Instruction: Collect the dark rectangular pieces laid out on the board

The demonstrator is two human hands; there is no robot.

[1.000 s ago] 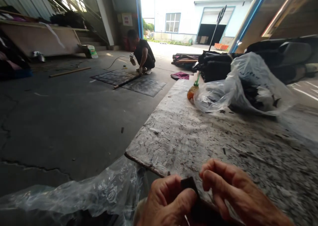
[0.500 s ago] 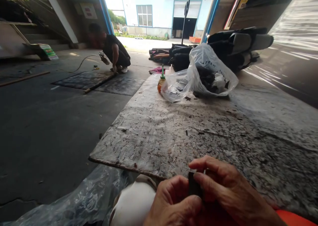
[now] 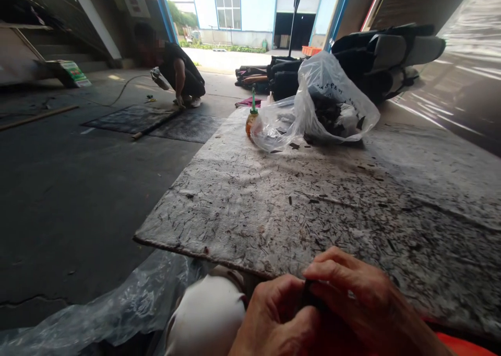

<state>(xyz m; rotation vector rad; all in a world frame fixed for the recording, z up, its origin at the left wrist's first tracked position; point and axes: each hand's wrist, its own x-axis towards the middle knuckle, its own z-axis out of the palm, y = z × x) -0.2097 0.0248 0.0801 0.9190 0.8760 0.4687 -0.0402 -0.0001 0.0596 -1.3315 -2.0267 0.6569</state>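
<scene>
My left hand [image 3: 276, 314] and my right hand [image 3: 358, 291] meet at the near edge of the work table. Between them is a small dark flat piece [image 3: 311, 294], mostly covered by the fingers; its material is unclear. The left thumb and bent forefinger pinch it from the left. On the other side, my right fingers close over its top and right. Beyond the hands, the pale fabric-covered tabletop [image 3: 235, 189] is strewn with thin black offcuts and a few small dark strips.
A clear plastic bag [image 3: 321, 74] of dark scraps stands at the back, beside a green-nozzled bottle [image 3: 251, 122]. Dark rolls [image 3: 391, 53] lie behind. At left, a co-worker [image 3: 182, 71] squats by dark mats [image 3: 129, 120]. Plastic sheeting [image 3: 136, 293] lies below the table's left corner.
My right fingers have come down over the top of the dark piece, so less of it shows. The view has tilted slightly downward.
</scene>
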